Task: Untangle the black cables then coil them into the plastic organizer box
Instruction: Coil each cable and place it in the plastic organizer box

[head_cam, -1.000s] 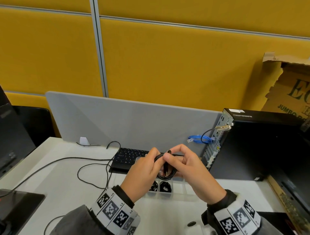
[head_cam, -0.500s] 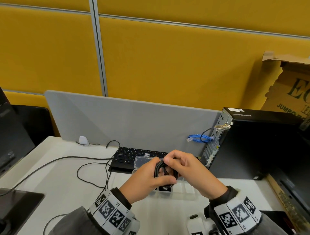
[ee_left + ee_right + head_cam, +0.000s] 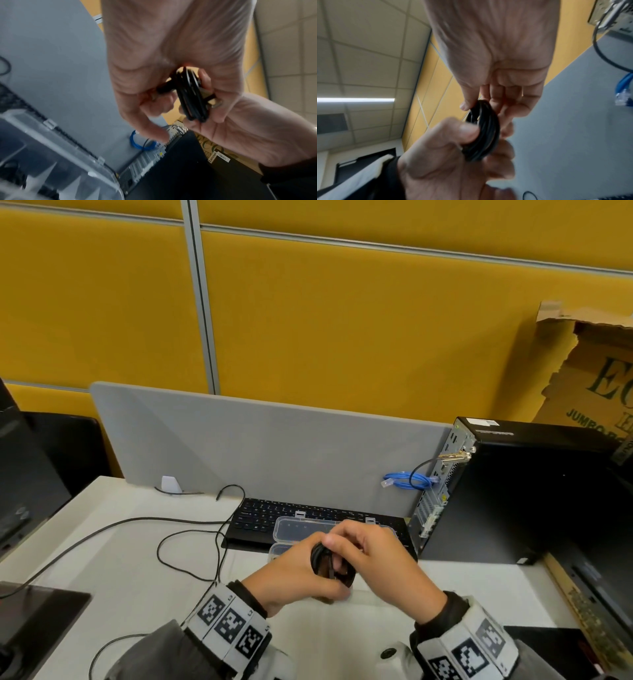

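Observation:
A small coil of black cable (image 3: pixel 327 563) (image 3: pixel 192 94) (image 3: pixel 483 134) is held between both hands just above the clear plastic organizer box (image 3: pixel 287 530) (image 3: pixel 60 155). My left hand (image 3: pixel 301 573) grips the coil's lower part with thumb and curled fingers. My right hand (image 3: pixel 370 556) pinches its upper rim with thumb and fingertips. The box lid stands open toward the keyboard; my hands hide most of the compartments. In the left wrist view a dark cable bundle (image 3: pixel 10 171) lies in one compartment.
A black keyboard (image 3: pixel 260 517) lies behind the box, a black desktop tower (image 3: pixel 513 494) with a blue cable (image 3: pixel 407 480) at right. Thin black cables (image 3: pixel 164 542) trail across the white desk at left. A grey divider (image 3: pixel 260 446) backs the desk; monitors stand far left.
Both hands have come down with the coil, from above the keyboard to close over the box. The loop has been gathered tighter between the fingers.

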`<state>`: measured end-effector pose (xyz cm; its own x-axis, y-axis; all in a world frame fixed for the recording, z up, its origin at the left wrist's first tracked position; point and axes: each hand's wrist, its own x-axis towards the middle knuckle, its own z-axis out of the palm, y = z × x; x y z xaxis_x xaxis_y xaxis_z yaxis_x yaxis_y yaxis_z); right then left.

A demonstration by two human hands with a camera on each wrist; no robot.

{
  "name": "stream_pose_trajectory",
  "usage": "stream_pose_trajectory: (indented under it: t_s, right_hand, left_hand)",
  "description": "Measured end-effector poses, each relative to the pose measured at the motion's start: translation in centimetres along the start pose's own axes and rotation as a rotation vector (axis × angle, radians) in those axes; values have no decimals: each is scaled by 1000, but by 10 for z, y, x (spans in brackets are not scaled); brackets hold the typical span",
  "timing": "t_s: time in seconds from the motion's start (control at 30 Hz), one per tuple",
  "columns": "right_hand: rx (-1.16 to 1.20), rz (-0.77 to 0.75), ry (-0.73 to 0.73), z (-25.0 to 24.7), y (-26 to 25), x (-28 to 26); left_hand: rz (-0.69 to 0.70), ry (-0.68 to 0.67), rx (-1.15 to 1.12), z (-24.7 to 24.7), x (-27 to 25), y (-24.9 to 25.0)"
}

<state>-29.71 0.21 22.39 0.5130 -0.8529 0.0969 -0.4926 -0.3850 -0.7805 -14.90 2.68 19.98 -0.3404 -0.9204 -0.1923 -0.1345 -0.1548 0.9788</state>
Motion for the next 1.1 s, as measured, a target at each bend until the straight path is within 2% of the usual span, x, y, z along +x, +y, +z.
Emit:
stream_pose_trajectory:
  t_s: [0.13,0.27,0.4,0.47,0.53,0.67,0.87,1.0,1.1]
  right_hand:
    - [-102,-19,-6,6,-1,-3]
    - [-161,-3,-117,1,7,-1]
    - [65,83,-178,2,20,-8]
    - [54,74,-178,5,31,-14]
    - [-23,71,-186,8,42,-19]
    - [-3,105,-227,11,60,-30]
    - [126,183,-38,16,102,-25]
    - [21,257,-35,12,130,1]
    - [-62,324,120,2,161,26]
  left_hand:
    - [14,-97,-242,8,-3,-6]
    - [58,-64,-349,15,-3,-15]
    - [61,104,-219,28,7,-24]
    - [49,183,-154,35,12,-34]
    - [16,180,-163,43,17,-46]
    - [-81,105,-162,53,27,-62]
    - [-155,123,-40,58,64,-82]
    - [-87,170,-68,51,89,-98]
    - [-67,205,147,40,95,-111]
